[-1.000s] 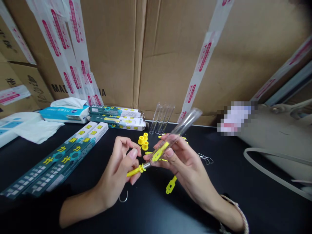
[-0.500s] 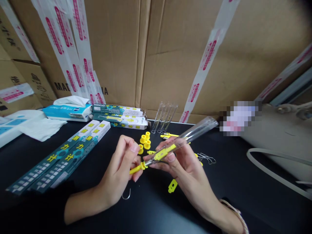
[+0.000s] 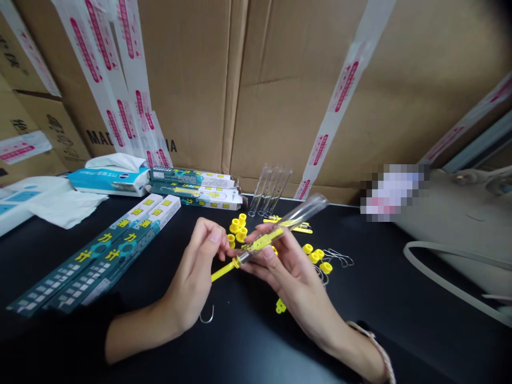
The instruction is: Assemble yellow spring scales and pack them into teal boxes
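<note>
My right hand (image 3: 294, 261) is closed around a clear plastic tube (image 3: 306, 209), which slants up to the right. Inside the tube sits a flat yellow piece (image 3: 262, 241). From the tube's lower left end a yellow rod (image 3: 223, 271) sticks out, its tip against my left palm. The thumb and fingers of my left hand (image 3: 200, 266) are pinched together just above the rod; what they hold, if anything, is too small to make out. Below lies a metal hook (image 3: 207, 316). A small yellow plate (image 3: 280, 306) is partly hidden by my right hand.
Several yellow caps (image 3: 240, 233) lie behind my hands, more yellow caps (image 3: 319, 254) and wire hooks (image 3: 340, 258) at right. Clear tubes (image 3: 270, 192) stand near the cardboard (image 3: 192, 80). Printed boxes (image 3: 116, 256) and a tissue pack (image 3: 108, 181) are at left, a bag (image 3: 452, 234) at right.
The tube in my right hand has shifted left and slightly down. My left fingers have come off the yellow rod's side and curled up above it. Caps at the right are now uncovered.
</note>
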{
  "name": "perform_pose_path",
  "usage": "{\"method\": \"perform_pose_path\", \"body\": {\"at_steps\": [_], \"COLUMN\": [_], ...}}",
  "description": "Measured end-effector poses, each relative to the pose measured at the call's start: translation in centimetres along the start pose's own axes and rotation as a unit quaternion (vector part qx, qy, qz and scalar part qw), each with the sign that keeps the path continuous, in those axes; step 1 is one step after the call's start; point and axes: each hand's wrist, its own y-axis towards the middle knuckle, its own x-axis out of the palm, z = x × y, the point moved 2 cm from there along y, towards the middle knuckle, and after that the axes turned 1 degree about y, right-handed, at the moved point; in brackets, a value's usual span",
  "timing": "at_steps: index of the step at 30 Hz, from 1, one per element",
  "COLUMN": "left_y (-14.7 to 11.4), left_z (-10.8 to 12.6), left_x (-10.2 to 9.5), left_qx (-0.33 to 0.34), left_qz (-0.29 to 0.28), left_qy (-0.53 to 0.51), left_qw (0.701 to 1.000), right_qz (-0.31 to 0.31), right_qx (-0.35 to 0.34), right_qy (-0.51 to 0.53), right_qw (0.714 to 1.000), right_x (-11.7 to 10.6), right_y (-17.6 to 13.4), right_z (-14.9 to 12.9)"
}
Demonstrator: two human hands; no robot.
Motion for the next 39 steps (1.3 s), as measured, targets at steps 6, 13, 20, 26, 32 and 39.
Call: {"method": "perform_pose_path", "body": {"at_steps": [6, 13, 20, 26, 32, 39], "left_y": [-0.3, -0.3, -0.5, -0.6, -0.3, -0.3], "left_z": [0.5, 0.5, 0.6, 0.9, 0.8, 0.4], "left_x": [0.3, 0.1, 0.2, 0.5, 0.7, 0.5], "left_qx": [-0.008, -0.007, -0.026, -0.052, -0.04, -0.032], "left_qz": [0.002, 0.013, 0.004, -0.019, -0.031, -0.045], "left_qy": [-0.007, 0.009, 0.003, -0.03, -0.001, 0.046], "left_qw": [1.0, 1.0, 1.0, 0.998, 0.999, 0.997], "right_qz": [0.0, 0.007, -0.034, -0.034, -0.035, -0.021], "right_qx": [0.044, 0.067, 0.111, 0.088, 0.062, 0.036], "right_qy": [0.063, 0.11, 0.095, 0.06, 0.055, 0.034], "right_qw": [0.997, 0.992, 0.989, 0.994, 0.996, 0.999], "right_x": [1.0, 1.4, 2.2, 2.2, 2.0, 1.2], "right_y": [-0.5, -0.7, -0.9, -0.7, -0.5, 0.0], "right_z": [0.5, 1.1, 1.7, 1.1, 0.6, -0.7]}}
